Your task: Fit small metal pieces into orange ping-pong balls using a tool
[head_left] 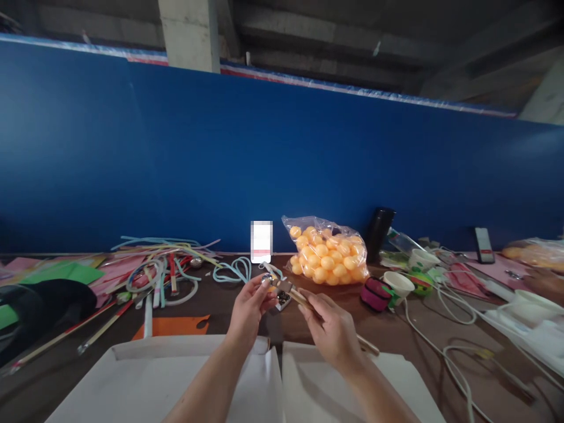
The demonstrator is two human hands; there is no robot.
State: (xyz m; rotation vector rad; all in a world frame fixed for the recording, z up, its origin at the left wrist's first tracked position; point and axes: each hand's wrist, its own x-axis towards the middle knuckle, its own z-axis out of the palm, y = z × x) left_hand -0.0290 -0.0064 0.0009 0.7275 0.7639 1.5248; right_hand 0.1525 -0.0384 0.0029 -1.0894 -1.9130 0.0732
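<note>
In the middle of the head view, my left hand (250,308) pinches a small shiny silver ball (266,278) between thumb and fingers. My right hand (332,326) is closed round a thin wooden stick (304,301), whose back end sticks out below the palm. A brownish band (284,285) wraps the stick's front part, close to the silver ball. Whether ball and stick touch, I cannot tell. Just beneath the two hands lies a small white box (283,301) with dark little pieces in it, partly hidden by the fingers.
White sheets (176,376) cover the table's near side. Behind the hands stands a clear bag of orange balls (328,255). Tubes and sticks (161,273) are heaped at the left. Paper cups (399,285), a purple pouch (375,294) and white cables (445,352) lie at the right.
</note>
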